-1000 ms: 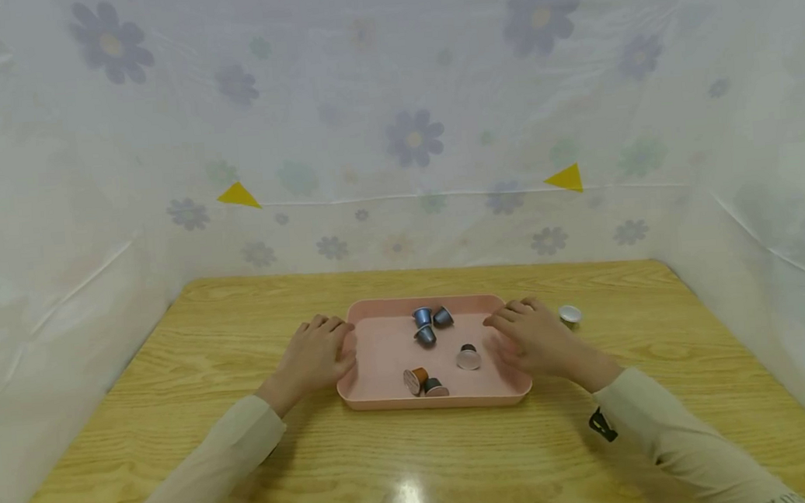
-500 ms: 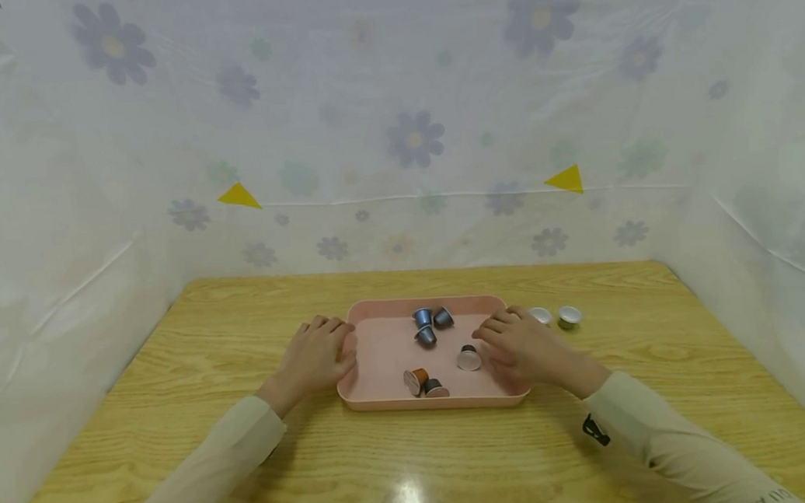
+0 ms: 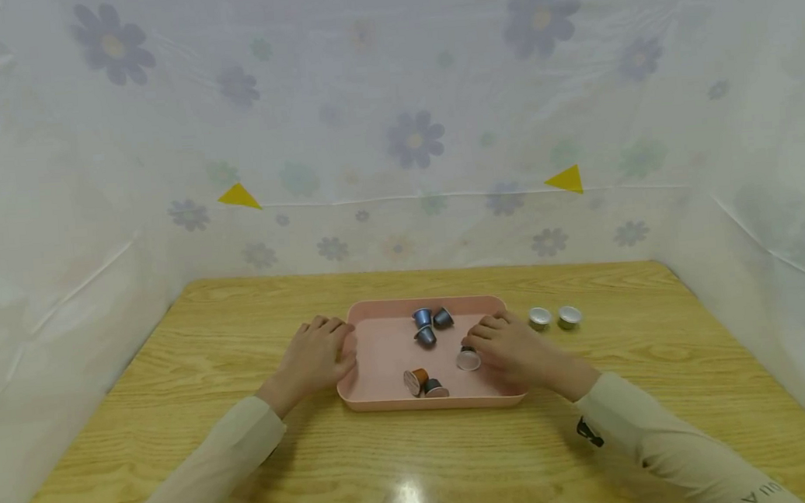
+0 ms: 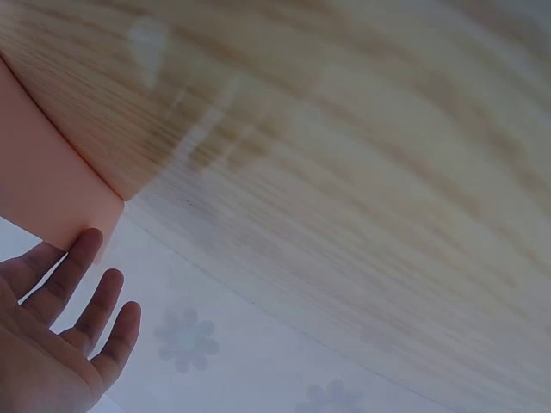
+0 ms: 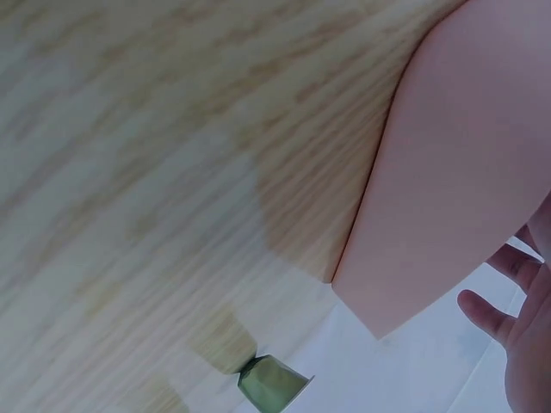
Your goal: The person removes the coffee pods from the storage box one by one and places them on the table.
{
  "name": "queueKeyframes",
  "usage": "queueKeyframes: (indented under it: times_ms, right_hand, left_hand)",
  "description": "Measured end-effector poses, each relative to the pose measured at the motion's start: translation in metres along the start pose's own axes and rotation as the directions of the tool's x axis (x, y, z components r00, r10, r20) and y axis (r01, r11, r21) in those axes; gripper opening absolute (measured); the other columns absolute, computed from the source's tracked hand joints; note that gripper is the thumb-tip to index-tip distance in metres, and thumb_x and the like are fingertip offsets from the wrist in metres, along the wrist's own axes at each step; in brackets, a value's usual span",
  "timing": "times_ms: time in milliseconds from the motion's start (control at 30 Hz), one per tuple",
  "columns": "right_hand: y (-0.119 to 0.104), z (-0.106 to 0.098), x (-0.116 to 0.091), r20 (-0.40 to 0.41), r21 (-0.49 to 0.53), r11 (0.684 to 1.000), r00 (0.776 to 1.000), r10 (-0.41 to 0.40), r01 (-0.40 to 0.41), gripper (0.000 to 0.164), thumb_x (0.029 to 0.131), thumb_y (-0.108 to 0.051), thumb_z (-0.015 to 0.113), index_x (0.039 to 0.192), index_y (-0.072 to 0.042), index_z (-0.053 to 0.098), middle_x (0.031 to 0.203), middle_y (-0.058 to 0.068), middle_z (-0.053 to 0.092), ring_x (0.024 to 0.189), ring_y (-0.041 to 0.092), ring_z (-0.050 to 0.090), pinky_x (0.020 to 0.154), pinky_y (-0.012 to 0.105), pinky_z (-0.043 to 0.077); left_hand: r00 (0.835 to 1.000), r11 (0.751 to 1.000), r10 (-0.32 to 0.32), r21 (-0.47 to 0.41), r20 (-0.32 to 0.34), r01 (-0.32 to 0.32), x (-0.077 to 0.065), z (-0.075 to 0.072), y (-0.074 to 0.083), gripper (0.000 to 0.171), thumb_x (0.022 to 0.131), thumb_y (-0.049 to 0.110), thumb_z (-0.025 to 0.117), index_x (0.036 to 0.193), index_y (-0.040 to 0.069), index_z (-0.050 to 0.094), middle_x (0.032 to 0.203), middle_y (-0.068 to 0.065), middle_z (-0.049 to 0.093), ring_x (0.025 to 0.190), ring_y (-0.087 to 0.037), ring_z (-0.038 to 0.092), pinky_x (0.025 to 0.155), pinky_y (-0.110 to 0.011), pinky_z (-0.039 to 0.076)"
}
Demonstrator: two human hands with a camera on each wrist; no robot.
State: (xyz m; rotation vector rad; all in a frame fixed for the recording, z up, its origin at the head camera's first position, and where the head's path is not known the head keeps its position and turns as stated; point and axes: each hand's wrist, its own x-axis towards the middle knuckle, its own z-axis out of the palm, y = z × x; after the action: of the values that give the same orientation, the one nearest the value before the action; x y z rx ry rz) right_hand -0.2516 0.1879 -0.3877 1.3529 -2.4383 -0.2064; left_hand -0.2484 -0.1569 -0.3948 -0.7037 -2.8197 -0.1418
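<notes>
A pink tray [image 3: 382, 354] holds several coffee capsules. Two dark ones and a blue coffee capsule [image 3: 423, 316] lie together near its back, with an orange capsule [image 3: 417, 380] beside a dark capsule [image 3: 436, 388] at the front. My left hand [image 3: 316, 352] rests at the tray's left rim, and the left wrist view has its fingers [image 4: 65, 280] loosely spread there. Over the tray's right side reaches my right hand [image 3: 514, 346], fingertips right at a capsule with a pale lid [image 3: 468, 359]. Its visible fingers look spread in the right wrist view.
On the wooden table [image 3: 417, 453], right of the tray, a white-topped capsule [image 3: 539, 318] stands next to another capsule [image 3: 569, 317]. The right wrist view has a green capsule [image 5: 272, 384]. A flowered white curtain [image 3: 390, 73] encloses the table's back and sides.
My right hand has moved left from the tray's right edge to the pale-lidded capsule, bringing a second white-topped capsule on the table fully into view. My left hand has stayed in place.
</notes>
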Motion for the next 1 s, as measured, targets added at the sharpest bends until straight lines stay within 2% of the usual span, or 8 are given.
queueKeyframes:
  times_ms: [233,600,800,1000]
  right_hand:
    - [-0.003,0.0,0.003,-0.033,-0.02,0.999,0.999,-0.028,0.028,0.035,0.077,-0.011,0.07,0.11,-0.016,0.061,0.104,-0.001,0.062,0.099,0.019,0.056,0.086,0.037,0.044]
    - [-0.005,0.003,0.007,-0.01,-0.063,0.997,0.998,-0.054,0.053,0.035,0.079,-0.016,0.07,0.112,-0.019,0.06,0.106,-0.003,0.061,0.099,0.017,0.055,0.088,0.036,0.044]
    - [-0.007,0.003,0.009,-0.043,-0.074,0.995,0.997,-0.065,0.062,0.035,0.078,-0.01,0.07,0.11,-0.02,0.06,0.103,-0.004,0.062,0.095,0.016,0.055,0.086,0.036,0.046]
    - [-0.007,0.003,0.011,-0.022,-0.092,0.992,0.996,-0.084,0.082,0.035,0.078,-0.009,0.069,0.11,-0.023,0.061,0.102,-0.005,0.061,0.093,0.016,0.054,0.084,0.035,0.045]
  left_hand:
    - [1.0,1.0,0.002,-0.001,-0.006,-0.002,0.0,0.0,-0.001,0.04,0.085,0.033,0.058,0.118,0.01,0.059,0.117,-0.005,0.059,0.109,-0.028,0.051,0.089,-0.048,0.044]
    - [1.0,1.0,0.009,-0.013,-0.016,-0.009,-0.001,0.0,-0.001,0.04,0.084,0.033,0.059,0.117,0.01,0.06,0.116,-0.005,0.059,0.108,-0.028,0.052,0.089,-0.048,0.044]
    - [1.0,1.0,0.011,-0.017,-0.019,-0.011,-0.001,-0.002,-0.001,0.04,0.084,0.032,0.06,0.117,0.009,0.06,0.116,-0.006,0.059,0.108,-0.028,0.052,0.089,-0.048,0.044]
    - [1.0,1.0,0.009,-0.012,-0.007,-0.009,-0.001,-0.003,-0.001,0.041,0.084,0.032,0.059,0.118,0.009,0.06,0.116,-0.006,0.059,0.109,-0.029,0.051,0.09,-0.048,0.043]
